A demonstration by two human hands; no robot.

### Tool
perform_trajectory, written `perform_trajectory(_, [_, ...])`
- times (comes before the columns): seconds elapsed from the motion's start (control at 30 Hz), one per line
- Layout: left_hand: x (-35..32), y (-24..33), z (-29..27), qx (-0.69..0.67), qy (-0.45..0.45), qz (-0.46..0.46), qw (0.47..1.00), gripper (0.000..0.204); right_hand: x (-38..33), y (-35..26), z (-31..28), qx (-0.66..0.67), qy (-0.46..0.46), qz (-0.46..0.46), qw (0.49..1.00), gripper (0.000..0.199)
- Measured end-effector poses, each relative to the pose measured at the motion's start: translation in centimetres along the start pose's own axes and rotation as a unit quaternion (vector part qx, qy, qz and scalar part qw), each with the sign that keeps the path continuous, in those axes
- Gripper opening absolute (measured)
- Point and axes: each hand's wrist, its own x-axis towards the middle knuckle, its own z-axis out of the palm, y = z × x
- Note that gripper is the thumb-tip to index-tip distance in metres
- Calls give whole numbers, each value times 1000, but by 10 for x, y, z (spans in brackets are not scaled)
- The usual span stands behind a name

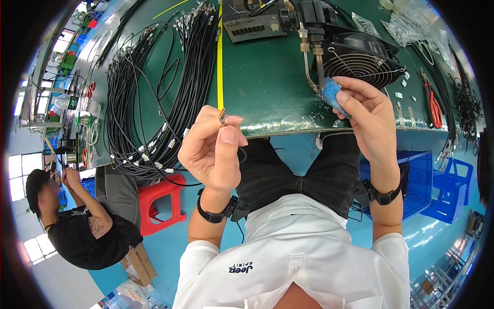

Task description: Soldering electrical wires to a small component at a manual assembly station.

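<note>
My left hand [213,149] is closed, pinching a small metal cable connector [222,116] between thumb and fingers. A bit of black cable shows beside that hand; most of it is hidden. My right hand [368,110] grips a blue sponge [333,95] between thumb and fingers. The sponge touches or nearly touches the tip of a soldering iron [320,67], which points down from its mount over the table edge. Next to the iron runs a thin bent metal tube [307,64].
Bundles of black cables [198,77] lie on the green table [257,77] at left. A black fan [360,59] and a control box [254,26] stand behind. Red-handled pliers [435,110] lie right. A red stool [162,206], blue crates [419,180] and a seated co-worker [85,226] are around.
</note>
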Motion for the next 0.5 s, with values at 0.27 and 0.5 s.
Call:
perform_trajectory(0.27, [-1,1,1,8,-6,-2,1000,11,-6,-7,1,-56,10,-11,998,31])
perform_trajectory(0.5, [-1,5,3,1,-2,-20,1000,10,-18,-11,7,-168,51,-109,978,28])
